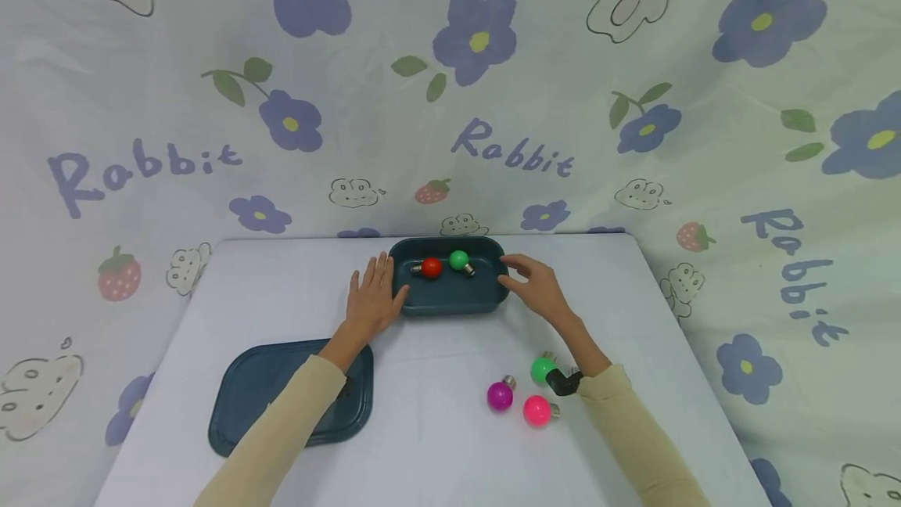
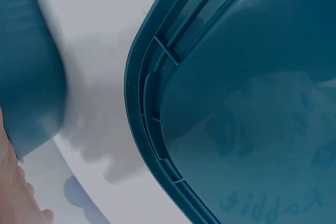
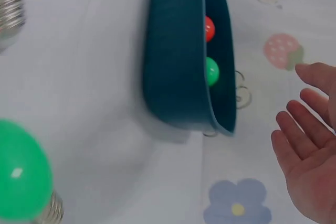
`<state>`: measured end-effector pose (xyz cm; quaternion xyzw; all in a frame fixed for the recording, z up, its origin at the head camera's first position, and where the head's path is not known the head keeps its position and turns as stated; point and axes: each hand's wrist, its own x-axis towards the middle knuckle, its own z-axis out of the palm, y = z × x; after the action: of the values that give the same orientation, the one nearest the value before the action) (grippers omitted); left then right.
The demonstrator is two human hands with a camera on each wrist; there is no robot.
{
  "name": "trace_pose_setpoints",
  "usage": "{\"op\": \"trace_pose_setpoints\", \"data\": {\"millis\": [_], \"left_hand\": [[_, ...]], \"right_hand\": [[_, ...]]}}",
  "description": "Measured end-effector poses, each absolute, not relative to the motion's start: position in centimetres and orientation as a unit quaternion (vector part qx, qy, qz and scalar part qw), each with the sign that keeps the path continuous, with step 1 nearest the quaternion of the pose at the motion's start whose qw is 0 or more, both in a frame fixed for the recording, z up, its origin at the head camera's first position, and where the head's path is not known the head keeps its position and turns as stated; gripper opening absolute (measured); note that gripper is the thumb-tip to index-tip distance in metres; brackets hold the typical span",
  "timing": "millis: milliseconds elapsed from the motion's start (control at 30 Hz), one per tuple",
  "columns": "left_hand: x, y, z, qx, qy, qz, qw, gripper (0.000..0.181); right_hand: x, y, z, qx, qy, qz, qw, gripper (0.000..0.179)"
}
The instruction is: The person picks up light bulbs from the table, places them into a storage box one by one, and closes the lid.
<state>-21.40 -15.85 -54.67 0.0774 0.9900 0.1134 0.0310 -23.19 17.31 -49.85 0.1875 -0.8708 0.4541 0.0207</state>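
A dark teal box (image 1: pixel 450 300) stands at the back of the table, holding a red bulb (image 1: pixel 432 267) and a green bulb (image 1: pixel 459 260). My left hand (image 1: pixel 371 296) lies along its left wall with straight fingers. At the right end, my right hand (image 1: pixel 536 285) has its fingers spread and holds nothing; the right wrist view shows this hand (image 3: pixel 310 150) apart from the box (image 3: pixel 176 56). Below the right forearm lie a purple bulb (image 1: pixel 500 397), a pink bulb (image 1: pixel 537 411) and another green bulb (image 1: pixel 543 370), partly hidden by a black strap at the wrist.
A dark teal lid (image 1: pixel 246 390) lies at the front left, partly under the left forearm; its ribbed rim (image 2: pixel 137 77) shows in the left wrist view. Behind the white table (image 1: pixel 436 413) hangs a cloth (image 1: pixel 394 131) printed with flowers and rabbits.
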Motion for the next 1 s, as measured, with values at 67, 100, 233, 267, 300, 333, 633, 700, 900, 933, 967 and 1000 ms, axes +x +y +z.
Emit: {"op": "trace_pose_setpoints", "data": {"millis": [67, 100, 233, 267, 300, 333, 633, 700, 900, 933, 967, 1000], "left_hand": [[-21.3, -15.9, -54.6, 0.076, 0.99, 0.116, 0.033, 0.075], [-21.3, -15.9, -54.6, 0.075, 0.99, 0.117, 0.034, 0.075], [-21.3, -15.8, -54.8, 0.072, 0.99, 0.116, 0.037, 0.075], [-21.3, -15.8, -54.9, 0.072, 0.99, 0.116, 0.038, 0.075], [-21.3, -15.8, -54.9, 0.072, 0.99, 0.116, 0.038, 0.076], [-21.3, -15.8, -55.0, 0.073, 0.99, 0.115, 0.039, 0.076], [-21.3, -15.8, -55.0, 0.077, 0.99, 0.109, 0.035, 0.076], [-21.2, -15.8, -54.9, 0.077, 0.99, 0.11, 0.034, 0.076], [-21.2, -15.8, -54.7, 0.077, 0.991, 0.107, 0.036, 0.076], [-21.2, -15.8, -54.7, 0.077, 0.99, 0.108, 0.037, 0.076], [-21.2, -15.8, -54.7, 0.077, 0.99, 0.108, 0.038, 0.076], [-21.2, -15.8, -54.7, 0.077, 0.99, 0.107, 0.038, 0.076]], "right_hand": [[-22.3, 18.2, -49.4, 0.183, -0.873, 0.451, 0.026, 0.041], [-21.9, 18.6, -49.2, 0.181, -0.875, 0.448, 0.028, 0.04], [-20.0, 20.3, -48.5, 0.172, -0.881, 0.439, 0.03, 0.039], [-19.5, 20.8, -48.5, 0.17, -0.883, 0.437, 0.03, 0.039], [-19.0, 21.3, -48.4, 0.166, -0.885, 0.434, 0.029, 0.039], [-18.5, 21.9, -48.5, 0.162, -0.887, 0.432, 0.029, 0.04], [-14.7, 26.2, -50.3, 0.105, -0.908, 0.406, 0.025, 0.042], [-14.0, 26.8, -50.9, 0.086, -0.913, 0.399, 0.018, 0.042], [-11.8, 27.8, -52.7, 0.037, -0.923, 0.383, -0.015, 0.044], [-11.6, 27.9, -52.9, 0.031, -0.922, 0.385, -0.019, 0.044], [-11.2, 28.0, -53.2, 0.025, -0.922, 0.386, -0.023, 0.044], [-10.9, 28.2, -53.4, 0.018, -0.921, 0.388, -0.026, 0.044]]}}
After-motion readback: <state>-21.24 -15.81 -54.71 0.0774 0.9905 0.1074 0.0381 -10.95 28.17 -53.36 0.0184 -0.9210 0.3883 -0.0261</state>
